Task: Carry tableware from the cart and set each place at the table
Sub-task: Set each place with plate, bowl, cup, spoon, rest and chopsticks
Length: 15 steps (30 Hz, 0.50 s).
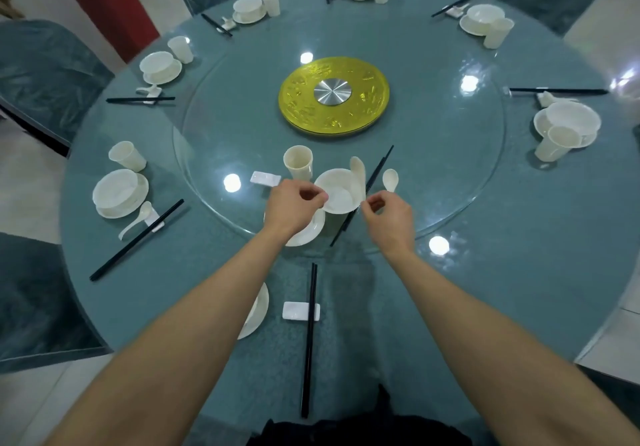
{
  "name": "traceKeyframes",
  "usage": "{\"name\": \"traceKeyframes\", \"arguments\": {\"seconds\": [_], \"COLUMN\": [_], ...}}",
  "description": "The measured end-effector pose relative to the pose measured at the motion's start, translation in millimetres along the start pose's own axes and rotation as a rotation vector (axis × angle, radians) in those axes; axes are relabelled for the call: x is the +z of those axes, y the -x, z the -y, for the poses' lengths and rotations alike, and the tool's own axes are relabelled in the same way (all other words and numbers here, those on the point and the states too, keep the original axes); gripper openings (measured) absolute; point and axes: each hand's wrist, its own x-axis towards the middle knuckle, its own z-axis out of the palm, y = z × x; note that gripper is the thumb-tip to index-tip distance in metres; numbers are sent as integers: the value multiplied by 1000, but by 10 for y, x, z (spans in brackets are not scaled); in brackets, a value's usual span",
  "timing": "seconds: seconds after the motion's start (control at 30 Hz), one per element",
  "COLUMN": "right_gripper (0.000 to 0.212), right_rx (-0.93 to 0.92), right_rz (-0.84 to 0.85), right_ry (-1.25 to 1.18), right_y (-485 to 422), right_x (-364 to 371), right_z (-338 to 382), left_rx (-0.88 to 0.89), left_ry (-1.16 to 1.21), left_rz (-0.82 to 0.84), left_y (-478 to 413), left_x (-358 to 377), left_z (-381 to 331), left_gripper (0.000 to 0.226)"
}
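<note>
Two-handed, pinched the small white round ceramic bowl (337,192) by opposite edges: left hand (292,205) with fingers (320,198) curled on the 9 o'clock rim, right hand (388,213) with fingers (369,203) curled on the 3 o'clock rim, just where the white ceramic spoon (358,173) leaned up inside. Held it over the white round saucer plate (304,232) at the near edge of the clear glass turntable (450,175) on the teal-clothed round table (502,255); could not tell whether touching or just above.

Judged the risks:
- Might have tipped the leaning spoon out onto the glass with any tilt.
- Might have clipped the tall white cup (298,163) at 11 o'clock or the black chopsticks (375,177) at 2 o'clock.
- Might have slipped from so thin a pinch and chipped against the plate.
</note>
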Motion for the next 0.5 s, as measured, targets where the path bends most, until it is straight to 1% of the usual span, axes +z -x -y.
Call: {"name": "traceKeyframes", "arguments": {"seconds": [0.1,0.17,0.27,0.37,0.43,0.5], "right_gripper": [11,10,12,13,14,24], "right_rx": [-130,-202,-285,-356,-385,-417], "right_rz": [58,92,127,154,203,273], "right_ry": [29,36,42,56,78,135], "right_y": [185,304,460,580,625,663], "right_x": [111,159,216,267,284,289], "right_z": [129,211,302,349,338,291], "left_rx": [-69,-118,-184,-234,-260,-281], "left_ry": [152,251,344,388,390,359], "left_rz": [15,33,59,65,31,-27], "left_y": [61,134,234,347,403,455], "left_x": [-18,-43,-76,-112,-143,-188], "left_z": [42,69,119,177,239,329], "left_gripper": [10,15,21,20,18,18]}}
